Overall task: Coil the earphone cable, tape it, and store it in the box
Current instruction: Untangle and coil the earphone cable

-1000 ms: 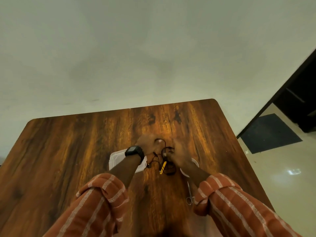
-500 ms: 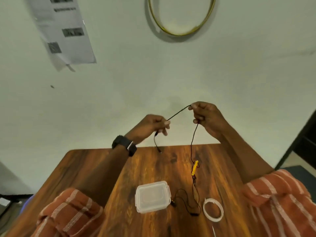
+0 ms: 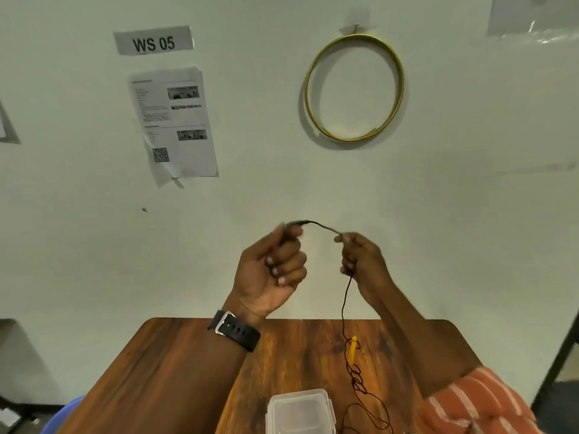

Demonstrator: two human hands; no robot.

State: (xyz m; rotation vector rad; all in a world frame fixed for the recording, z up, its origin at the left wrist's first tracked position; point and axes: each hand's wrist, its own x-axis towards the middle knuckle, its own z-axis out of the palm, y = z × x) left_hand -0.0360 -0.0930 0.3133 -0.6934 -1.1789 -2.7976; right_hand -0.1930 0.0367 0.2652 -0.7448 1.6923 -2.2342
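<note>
With both hands raised, our left hand (image 3: 272,270) and right hand (image 3: 360,258) pinch the cable (image 3: 344,303), whose tangled tail trailing on the bench (image 3: 175,371) beside the box (image 3: 299,410) could knot as we coil.

Both hands are now raised higher off the table (image 3: 175,364). The left hand (image 3: 271,272) has turned palm-up, fingers curled over the cable (image 3: 344,305); the right hand (image 3: 360,258) has moved closer, shortening the span between them.
</note>
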